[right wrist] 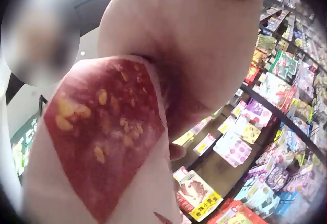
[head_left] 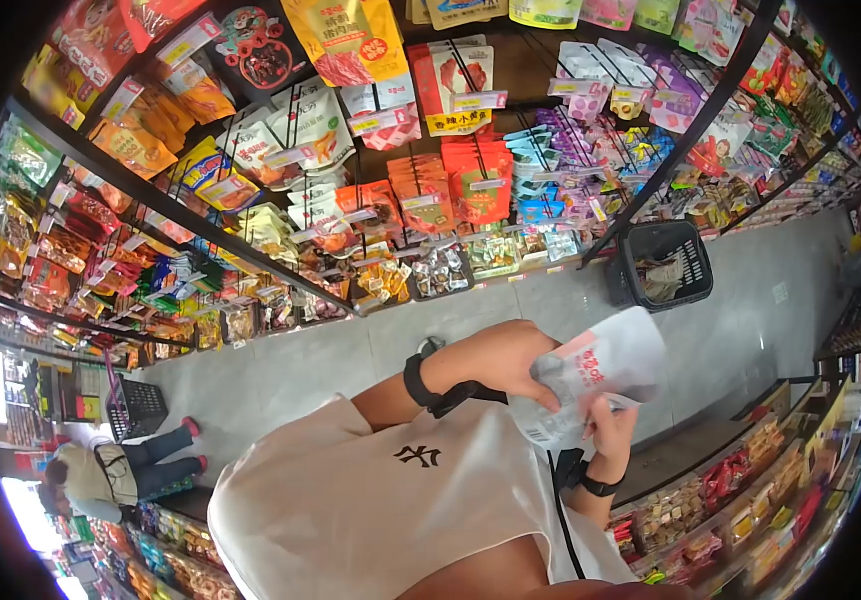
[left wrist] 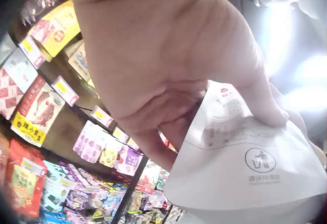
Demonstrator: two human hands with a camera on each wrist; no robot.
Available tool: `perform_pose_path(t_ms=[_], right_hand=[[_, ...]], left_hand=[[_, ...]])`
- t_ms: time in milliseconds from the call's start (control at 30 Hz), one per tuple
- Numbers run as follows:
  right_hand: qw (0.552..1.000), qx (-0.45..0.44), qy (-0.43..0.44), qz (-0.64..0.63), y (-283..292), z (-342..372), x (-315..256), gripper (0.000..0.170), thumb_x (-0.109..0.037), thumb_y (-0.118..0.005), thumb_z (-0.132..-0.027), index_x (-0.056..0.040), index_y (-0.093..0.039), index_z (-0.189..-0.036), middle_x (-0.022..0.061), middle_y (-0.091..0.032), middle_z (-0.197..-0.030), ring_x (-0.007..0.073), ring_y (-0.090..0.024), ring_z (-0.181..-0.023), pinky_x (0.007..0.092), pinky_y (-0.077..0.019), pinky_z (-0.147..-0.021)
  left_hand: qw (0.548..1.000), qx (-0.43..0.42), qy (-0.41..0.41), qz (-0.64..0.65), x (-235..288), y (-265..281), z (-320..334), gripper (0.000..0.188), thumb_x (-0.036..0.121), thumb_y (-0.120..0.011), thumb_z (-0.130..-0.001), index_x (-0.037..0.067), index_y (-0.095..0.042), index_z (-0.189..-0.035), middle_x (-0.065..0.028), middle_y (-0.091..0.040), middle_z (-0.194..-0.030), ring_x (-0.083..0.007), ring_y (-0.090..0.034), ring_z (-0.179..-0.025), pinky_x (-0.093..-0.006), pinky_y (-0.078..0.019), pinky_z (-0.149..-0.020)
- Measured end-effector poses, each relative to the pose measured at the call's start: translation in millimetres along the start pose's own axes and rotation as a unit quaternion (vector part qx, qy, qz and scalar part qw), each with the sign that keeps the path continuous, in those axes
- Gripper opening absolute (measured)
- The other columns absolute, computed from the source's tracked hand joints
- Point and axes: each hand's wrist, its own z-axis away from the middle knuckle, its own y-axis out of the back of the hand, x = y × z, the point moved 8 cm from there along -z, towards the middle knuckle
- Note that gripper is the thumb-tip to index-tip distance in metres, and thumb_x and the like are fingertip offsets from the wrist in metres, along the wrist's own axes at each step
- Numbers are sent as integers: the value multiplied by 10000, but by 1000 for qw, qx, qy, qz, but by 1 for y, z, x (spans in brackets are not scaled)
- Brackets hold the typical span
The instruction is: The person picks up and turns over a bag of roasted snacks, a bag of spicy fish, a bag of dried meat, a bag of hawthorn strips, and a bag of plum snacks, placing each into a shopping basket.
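Note:
A white and pale pink snack pouch (head_left: 606,370) is held in front of the chest in the head view. My left hand (head_left: 496,360) grips its left side, thumb over the near face. Lower right, my right hand (head_left: 609,435) holds the pouch edge with bent fingers. In the left wrist view the left hand (left wrist: 173,55) has its thumb on the white pouch face (left wrist: 240,168), which bears a bin symbol. The right wrist view shows the right hand (right wrist: 189,45) holding the pouch beside a red panel (right wrist: 104,127) with yellowish pieces; most of its fingers are hidden.
Shelves of hanging snack packets (head_left: 476,185) run across the top. A dark basket (head_left: 696,275) with items inside stands on the grey floor (head_left: 401,335). Another basket (head_left: 136,408) and a person (head_left: 101,475) are at the left. Racks of packets (head_left: 696,510) line the lower right.

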Motion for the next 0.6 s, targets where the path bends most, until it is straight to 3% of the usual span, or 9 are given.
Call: perform_pose_path(t_ms=[67,200,233,367,500,600], right_hand=[[989,104,104,-13,31,4,4,390,-241,-727,-828,55,-657,-1072,71,-658,-988,160,-614,-877,316,-514,-793],[970,171,133,-113,66,7,11,659,-224,-707,-783,74,-517,-1340,129,-587,-1273,216,-554,-1152,368,-440,-1016],[978,163,122,-46,72,8,16,684,-189,-701,-852,73,-429,-1423,137,-544,-1352,223,-529,-1198,368,-423,-1041],[987,158,40,-16,95,-8,34,493,-164,-677,-976,69,-484,-1364,132,-587,-1302,181,-547,-1150,348,-447,-996],[982,167,74,49,115,-42,-20,316,-210,-686,-978,62,-649,-1134,49,-693,-1009,108,-599,-912,292,-489,-808],[982,157,84,62,133,-63,-50,288,-203,-690,-974,64,-686,-1081,39,-717,-959,104,-615,-864,290,-502,-789]], left_hand=[[1000,8,7,-22,2,-8,-17,558,530,-871,-712,37,-743,-942,-193,-701,-766,-412,-675,-729,-440,-534,-656],[999,25,14,16,4,-11,-54,532,521,-851,-749,44,-744,-959,-181,-713,-788,-395,-685,-736,-431,-540,-662],[998,43,4,35,5,-9,-64,526,516,-846,-760,48,-745,-977,-181,-718,-802,-393,-689,-742,-426,-542,-666],[994,79,-17,73,4,-2,-103,494,472,-833,-801,57,-742,-1054,-180,-733,-862,-373,-707,-769,-406,-551,-693],[993,36,-11,109,-4,2,-156,463,399,-833,-828,43,-733,-1107,-166,-750,-915,-314,-735,-803,-377,-560,-750],[990,54,-44,121,-4,10,-194,451,409,-816,-827,47,-739,-1085,-172,-741,-858,-349,-720,-767,-390,-554,-715]])
